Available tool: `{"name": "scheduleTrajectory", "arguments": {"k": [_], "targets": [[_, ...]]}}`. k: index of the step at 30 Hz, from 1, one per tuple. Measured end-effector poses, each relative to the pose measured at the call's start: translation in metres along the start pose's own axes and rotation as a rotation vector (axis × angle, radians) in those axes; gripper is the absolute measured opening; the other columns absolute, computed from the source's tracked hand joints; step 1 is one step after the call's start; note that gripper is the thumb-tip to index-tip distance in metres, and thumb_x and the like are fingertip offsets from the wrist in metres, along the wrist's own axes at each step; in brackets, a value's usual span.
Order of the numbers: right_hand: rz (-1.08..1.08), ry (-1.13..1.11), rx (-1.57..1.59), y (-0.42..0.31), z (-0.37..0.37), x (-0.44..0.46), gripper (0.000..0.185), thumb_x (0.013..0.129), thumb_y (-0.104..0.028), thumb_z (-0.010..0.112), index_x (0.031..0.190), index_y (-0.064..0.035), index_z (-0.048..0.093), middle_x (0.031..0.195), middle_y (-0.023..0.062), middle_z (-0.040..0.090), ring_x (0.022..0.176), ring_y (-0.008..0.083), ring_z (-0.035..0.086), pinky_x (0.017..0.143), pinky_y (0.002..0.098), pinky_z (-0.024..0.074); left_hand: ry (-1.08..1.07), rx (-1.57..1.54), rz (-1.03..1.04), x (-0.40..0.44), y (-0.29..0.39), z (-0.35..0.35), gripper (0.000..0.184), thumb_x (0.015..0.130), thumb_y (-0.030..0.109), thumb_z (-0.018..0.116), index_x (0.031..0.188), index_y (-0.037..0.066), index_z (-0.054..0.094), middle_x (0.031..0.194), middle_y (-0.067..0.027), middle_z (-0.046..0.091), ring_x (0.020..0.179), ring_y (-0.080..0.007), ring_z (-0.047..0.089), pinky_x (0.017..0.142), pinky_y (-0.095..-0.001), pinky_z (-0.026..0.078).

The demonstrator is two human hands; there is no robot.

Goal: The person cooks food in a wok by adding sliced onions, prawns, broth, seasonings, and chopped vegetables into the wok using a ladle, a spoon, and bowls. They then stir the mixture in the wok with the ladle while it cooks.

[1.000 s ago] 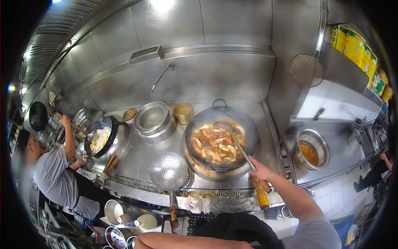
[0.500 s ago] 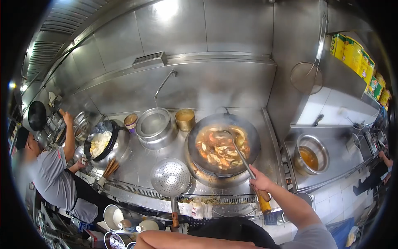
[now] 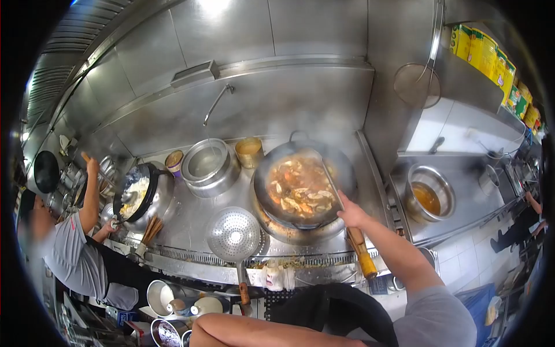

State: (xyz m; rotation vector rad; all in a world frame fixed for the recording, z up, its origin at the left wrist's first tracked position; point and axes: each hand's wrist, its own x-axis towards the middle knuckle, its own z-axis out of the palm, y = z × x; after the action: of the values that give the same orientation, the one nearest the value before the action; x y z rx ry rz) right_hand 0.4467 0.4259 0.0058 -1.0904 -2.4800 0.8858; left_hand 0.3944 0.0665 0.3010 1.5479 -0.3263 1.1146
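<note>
My right hand (image 3: pixel 351 211) is closed around the metal shaft of a long ladle (image 3: pixel 331 181). It reaches over the near right rim of a large black wok (image 3: pixel 350 168). The ladle's bowl is at the wok's far side, sunk in the food or hidden by steam. Chunky pieces in bubbling brown-orange sauce (image 3: pixel 300 185) fill the wok. Below my hand is a wooden handle with a yellow end (image 3: pixel 361 254); I cannot tell whether it belongs to the ladle. My left forearm crosses the bottom edge, its hand out of view.
A perforated strainer (image 3: pixel 233 234) lies left of the wok. Behind it stand a lidded metal pot (image 3: pixel 208 168) and a tin (image 3: pixel 249 151). At the left a co-worker (image 3: pixel 78 248) works at another wok (image 3: pixel 159 194). A steel pot of brown liquid (image 3: pixel 430 194) stands right.
My right hand has pushed forward, and the ladle's bowl has gone from mid-wok to the far side, out of sight. The view has shifted slightly. The co-worker's utensil now reaches into the other wok.
</note>
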Motion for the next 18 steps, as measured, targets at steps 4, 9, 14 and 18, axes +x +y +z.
{"name": "scheduleTrajectory", "arguments": {"k": [4,9,14,18], "targets": [[0.314,-0.356,0.774,-0.042,-0.013,-0.039,0.085,0.092,-0.006,0.062,0.163,-0.0184,0.017,0.078,0.0068,0.059,0.052,0.0148,0.054,0.050,0.0325,0.0501,0.038,0.346,-0.205,0.008,0.004,-0.007,0.040,0.080,0.036,0.082,0.089,0.004,0.060,0.089,-0.0092,0.060,0.084,-0.0293,0.061,0.068,-0.0384,0.050],[-0.086,-0.152,0.342,0.010,-0.001,-0.041,0.081,0.091,-0.003,0.059,0.162,-0.0162,0.021,0.094,0.0110,0.064,0.070,0.0197,0.059,0.062,0.0331,0.0513,-0.284,0.407,-0.697,0.023,0.025,-0.042,0.045,0.080,0.037,0.080,0.104,0.005,0.059,0.103,-0.0083,0.059,0.093,-0.0275,0.061,0.078,-0.0382,0.051],[0.237,-0.141,0.291,-0.049,0.002,-0.065,0.083,0.089,-0.009,0.064,0.160,-0.0056,0.021,0.137,0.0279,0.057,0.113,0.0400,0.064,0.097,0.0422,0.0509,0.536,0.243,-0.574,-0.062,0.012,-0.155,0.039,0.082,0.010,0.083,0.114,0.008,0.061,0.097,-0.0036,0.067,0.081,-0.0135,0.066,0.068,-0.0249,0.056],[0.328,-0.081,0.278,-0.068,-0.006,-0.054,0.084,0.089,-0.009,0.063,0.161,-0.0075,0.020,0.140,0.0311,0.054,0.118,0.0414,0.062,0.101,0.0450,0.0483,0.938,1.045,-0.806,-0.193,-0.065,-0.256,0.025,0.091,0.018,0.074,0.106,0.003,0.064,0.098,-0.0068,0.070,0.087,-0.0194,0.068,0.078,-0.0344,0.056]]}}
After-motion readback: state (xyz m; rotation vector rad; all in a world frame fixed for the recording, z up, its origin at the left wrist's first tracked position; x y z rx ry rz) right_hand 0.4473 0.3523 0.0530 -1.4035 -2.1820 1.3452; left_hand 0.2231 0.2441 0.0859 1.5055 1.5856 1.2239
